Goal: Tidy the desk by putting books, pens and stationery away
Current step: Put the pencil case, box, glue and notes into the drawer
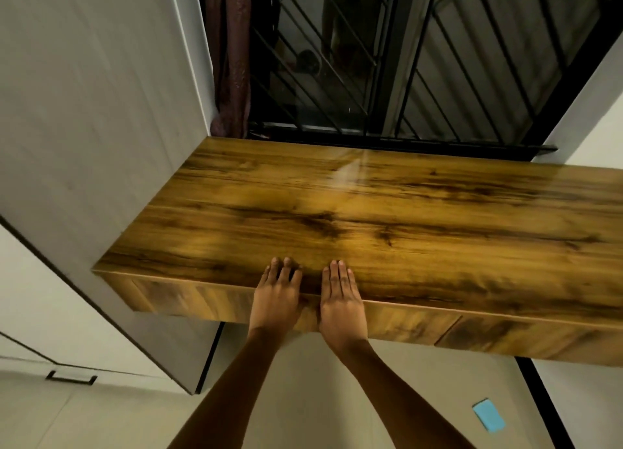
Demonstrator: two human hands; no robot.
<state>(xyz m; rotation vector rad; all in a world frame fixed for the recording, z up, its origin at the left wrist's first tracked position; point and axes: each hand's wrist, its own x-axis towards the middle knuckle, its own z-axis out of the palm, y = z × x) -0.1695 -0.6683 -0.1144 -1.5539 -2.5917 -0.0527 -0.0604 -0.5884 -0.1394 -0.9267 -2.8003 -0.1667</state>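
Wooden desk (421, 212), left hand (274, 300) and right hand (342, 302) flat on its front edge, fingers (338, 273) straight

Both palms down side by side on the near edge of the wood-grain table (404, 212), left hand (275, 300) and right hand (341, 302) with fingers straight, a grey cabinet (84, 128) at left, barred window (387, 54) behind, blue object (488, 415) on the floor.

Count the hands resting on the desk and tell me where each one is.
2. The left hand lies flat over the desk's front edge; the right hand lies flat just beside it, fingers pointing toward the window. Neither holds anything.
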